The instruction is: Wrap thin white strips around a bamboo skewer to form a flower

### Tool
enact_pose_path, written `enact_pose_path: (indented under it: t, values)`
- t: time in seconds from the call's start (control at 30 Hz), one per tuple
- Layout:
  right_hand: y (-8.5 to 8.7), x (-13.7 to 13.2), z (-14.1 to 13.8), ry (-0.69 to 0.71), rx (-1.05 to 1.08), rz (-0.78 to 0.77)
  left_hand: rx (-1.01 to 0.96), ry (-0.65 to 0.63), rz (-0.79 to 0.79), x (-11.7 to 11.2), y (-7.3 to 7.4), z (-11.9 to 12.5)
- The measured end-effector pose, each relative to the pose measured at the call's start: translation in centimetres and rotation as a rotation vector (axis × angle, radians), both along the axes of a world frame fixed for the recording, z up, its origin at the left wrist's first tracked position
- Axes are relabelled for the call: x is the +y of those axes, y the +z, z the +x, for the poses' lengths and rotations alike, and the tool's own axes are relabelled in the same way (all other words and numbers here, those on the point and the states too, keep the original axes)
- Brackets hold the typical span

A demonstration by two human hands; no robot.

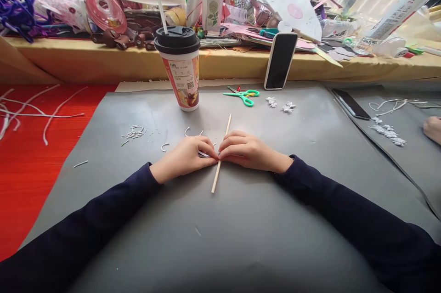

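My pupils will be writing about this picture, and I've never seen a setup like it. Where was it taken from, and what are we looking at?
There is no machine here: a camera worn on a person's head looks forward and down, and this is its only picture. The dark sleeves lead to that person's bare left hand and right hand. The right fingers close over the middle of a wooden stick; the left fingertips meet there too, but their exact grip is hidden. On the grey mat are a lidded cup, green scissors, white scraps and fluffy white pieces. The hand at the far right is somebody else's.
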State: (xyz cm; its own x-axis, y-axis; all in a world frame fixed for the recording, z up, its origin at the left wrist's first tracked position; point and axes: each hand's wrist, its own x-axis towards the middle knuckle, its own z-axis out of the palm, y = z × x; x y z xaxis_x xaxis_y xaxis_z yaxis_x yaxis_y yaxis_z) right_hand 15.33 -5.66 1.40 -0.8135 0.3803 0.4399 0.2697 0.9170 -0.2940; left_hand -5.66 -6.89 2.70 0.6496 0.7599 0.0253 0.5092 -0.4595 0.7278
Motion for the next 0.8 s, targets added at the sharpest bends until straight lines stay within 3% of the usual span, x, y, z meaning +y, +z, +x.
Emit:
enact_pose_path:
  t: [0.5, 0.8]
  values:
    - [-0.09, -0.35, 0.06, 0.087, -0.167, 0.136, 0.016, 0.003, -0.033, 0.33, -0.02, 0.25]
    - [-0.55, -0.4, 0.19, 0.096, -0.065, 0.043, -0.015, -0.041, -0.021, 0.29, -0.1, -0.23]
